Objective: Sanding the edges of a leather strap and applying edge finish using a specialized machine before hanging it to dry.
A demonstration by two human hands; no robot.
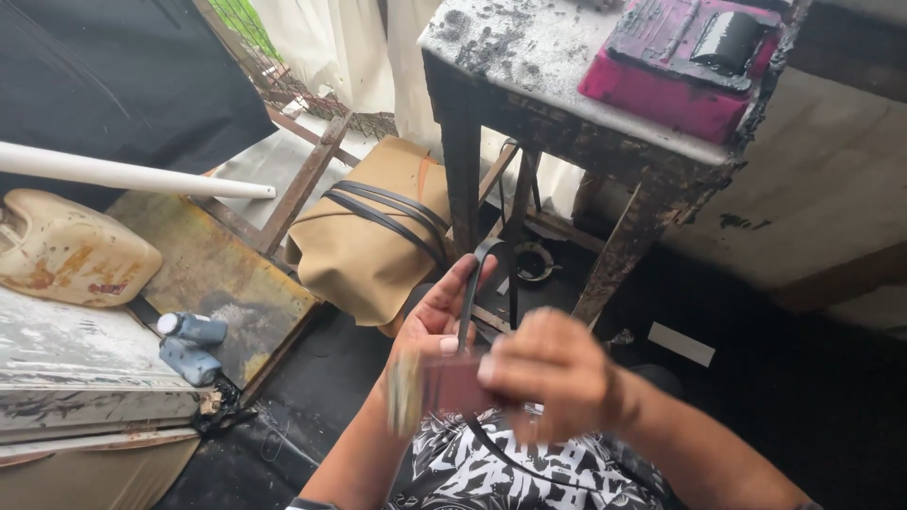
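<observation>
Two bare hands work close together low in the view. The left hand (436, 316) is turned palm up, thumb pinching one black strap (470, 302) that runs as a flat, narrow, glossy band looping above the fingers and trailing down past the wrist over a black-and-white patterned shirt (491, 467). The right hand (553, 373) is blurred; its fingers curl around a small reddish-brown piece (453, 382) held between both hands, though the blur hides how tight that hold is. A pale, blurred object by the left palm cannot be made out.

Just beyond the hands stands one rough table (529, 57), its top grey and crusted with black specks, its legs dark and flaking. On it sits one magenta tray (661, 94), smeared black, with one black roller (727, 38) lying in it.

Under the table's left side leans one tan bundle (368, 255), smooth like leather, bound by two thin black bands (387, 210).

To the left lie one stained cream jug (71, 250), one white pipe (132, 175), one rusty yellowish metal sheet (213, 264), and two small grey-blue bottles (192, 345) side by side at the edge of a peeling white surface. A black cloth (104, 85) hangs at upper left. The floor is dark and grimy.
</observation>
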